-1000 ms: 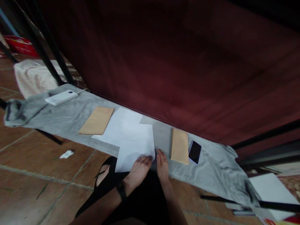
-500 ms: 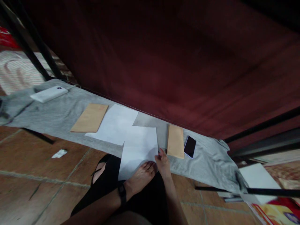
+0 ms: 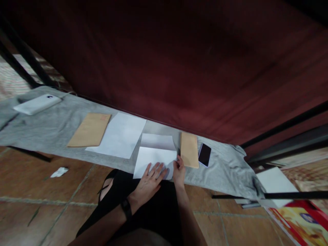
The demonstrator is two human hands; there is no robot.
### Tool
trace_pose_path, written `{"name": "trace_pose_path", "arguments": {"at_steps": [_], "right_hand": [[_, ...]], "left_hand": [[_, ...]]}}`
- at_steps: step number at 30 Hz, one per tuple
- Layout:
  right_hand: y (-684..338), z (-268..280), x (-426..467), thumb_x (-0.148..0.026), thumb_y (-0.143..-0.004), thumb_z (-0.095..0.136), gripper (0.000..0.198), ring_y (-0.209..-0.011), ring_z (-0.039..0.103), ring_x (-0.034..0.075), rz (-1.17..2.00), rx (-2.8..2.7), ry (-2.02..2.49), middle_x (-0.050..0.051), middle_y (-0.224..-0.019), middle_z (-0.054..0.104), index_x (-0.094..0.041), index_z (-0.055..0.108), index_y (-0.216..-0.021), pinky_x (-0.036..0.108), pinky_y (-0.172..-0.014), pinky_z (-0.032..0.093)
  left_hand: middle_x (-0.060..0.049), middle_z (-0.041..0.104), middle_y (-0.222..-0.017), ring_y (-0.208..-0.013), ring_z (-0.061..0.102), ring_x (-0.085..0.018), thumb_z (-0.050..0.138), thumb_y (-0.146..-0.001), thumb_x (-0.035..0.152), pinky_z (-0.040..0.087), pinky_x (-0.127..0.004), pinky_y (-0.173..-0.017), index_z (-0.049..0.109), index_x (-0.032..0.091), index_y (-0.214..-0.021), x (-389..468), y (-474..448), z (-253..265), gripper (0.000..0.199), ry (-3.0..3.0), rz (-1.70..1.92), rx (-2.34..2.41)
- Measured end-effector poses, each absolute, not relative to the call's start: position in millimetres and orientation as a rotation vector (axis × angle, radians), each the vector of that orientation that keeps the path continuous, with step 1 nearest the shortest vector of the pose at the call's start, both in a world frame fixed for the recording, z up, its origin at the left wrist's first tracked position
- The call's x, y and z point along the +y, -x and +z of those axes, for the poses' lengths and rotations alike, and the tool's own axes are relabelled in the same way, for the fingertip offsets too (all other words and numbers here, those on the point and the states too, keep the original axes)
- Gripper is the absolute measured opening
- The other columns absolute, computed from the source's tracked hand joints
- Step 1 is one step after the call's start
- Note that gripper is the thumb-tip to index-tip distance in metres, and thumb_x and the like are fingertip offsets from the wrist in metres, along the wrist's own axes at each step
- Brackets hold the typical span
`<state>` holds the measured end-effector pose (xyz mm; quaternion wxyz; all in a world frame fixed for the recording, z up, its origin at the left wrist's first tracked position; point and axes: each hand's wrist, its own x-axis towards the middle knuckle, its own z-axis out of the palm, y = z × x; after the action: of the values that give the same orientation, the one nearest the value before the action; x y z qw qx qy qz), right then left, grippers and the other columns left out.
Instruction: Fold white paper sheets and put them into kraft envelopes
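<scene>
The loose sheet (image 3: 120, 133) lies on the cloth-covered surface (image 3: 222, 171), at ten o'clock from the folded sheet (image 3: 155, 155). The left hand (image 3: 150, 181) spreads, fingers straight, over the folded sheet's six o'clock. This paper should handle light, limp and easily creased; side edges suit holding. The right hand (image 3: 179, 169) curls at its four o'clock edge; whether pinching, I cannot tell.

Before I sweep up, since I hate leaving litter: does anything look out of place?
Yes: a crumpled white scrap lies on the floor, left of the person's legs, looking like stray litter. The folded sheet under the left hand shows no visible tear.
</scene>
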<state>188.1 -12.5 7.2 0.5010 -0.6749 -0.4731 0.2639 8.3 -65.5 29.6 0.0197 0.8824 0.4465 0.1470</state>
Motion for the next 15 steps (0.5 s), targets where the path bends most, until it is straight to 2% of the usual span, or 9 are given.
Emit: {"name": "trace_pose_path", "arguments": {"at_steps": [4,7,10,13,15], "right_hand": [[-194.1,1.1,-11.7,-0.029,-0.084,0.05,0.054,-0.084,0.067,0.022,0.697,-1.223,1.581,0.009,-0.1,0.074,-0.016,0.059,-0.135,0.035,-0.082,0.055],[-199.0,-3.9,-9.4,-0.021,-0.079,0.047,0.061,-0.103,0.067,0.022,0.744,-1.349,1.517,0.008,-0.12,0.071,-0.02,0.058,-0.139,0.036,-0.095,0.054],[-202.0,-7.3,-3.8,-0.016,-0.076,0.044,0.061,-0.119,0.063,0.021,0.736,-1.425,1.53,0.005,-0.132,0.067,-0.023,0.064,-0.133,0.037,-0.108,0.047],[-200.9,-8.9,5.0,-0.014,-0.074,0.044,0.058,-0.123,0.061,0.02,0.732,-1.37,1.565,0.004,-0.131,0.069,-0.021,0.07,-0.125,0.038,-0.113,0.044],[-198.6,-9.4,11.5,-0.013,-0.075,0.043,0.056,-0.126,0.059,0.02,0.722,-1.323,1.562,0.006,-0.133,0.067,-0.019,0.07,-0.124,0.038,-0.115,0.042]], "left_hand": [[-0.007,0.035,-0.163,-0.151,0.029,-0.026,0.051,-0.093,0.015,0.018,-0.053,-0.125,0.035,0.028,-0.155,-68.4,4.0,29.2,0.065,-2.691,0.49,1.436],[-0.009,0.034,-0.164,-0.152,0.028,-0.028,0.058,-0.094,0.033,0.019,-0.054,-0.125,0.036,0.028,-0.154,-64.5,17.7,33.9,0.064,-2.637,0.569,1.389],[-0.012,0.031,-0.164,-0.152,0.027,-0.031,0.056,-0.095,0.047,0.025,-0.057,-0.122,0.037,0.025,-0.153,-49.3,34.1,33.4,0.065,-2.467,0.729,1.513],[-0.019,0.035,-0.16,-0.146,0.038,-0.034,0.05,-0.097,0.046,0.039,-0.053,-0.116,0.045,0.016,-0.147,-25.2,49.3,25.1,0.058,-2.156,0.908,1.773],[-0.02,0.043,-0.154,-0.13,0.056,-0.032,0.051,-0.096,0.046,0.049,-0.049,-0.108,0.053,0.015,-0.138,-10.8,56.4,18.5,0.053,-2.024,0.948,1.8]]}}
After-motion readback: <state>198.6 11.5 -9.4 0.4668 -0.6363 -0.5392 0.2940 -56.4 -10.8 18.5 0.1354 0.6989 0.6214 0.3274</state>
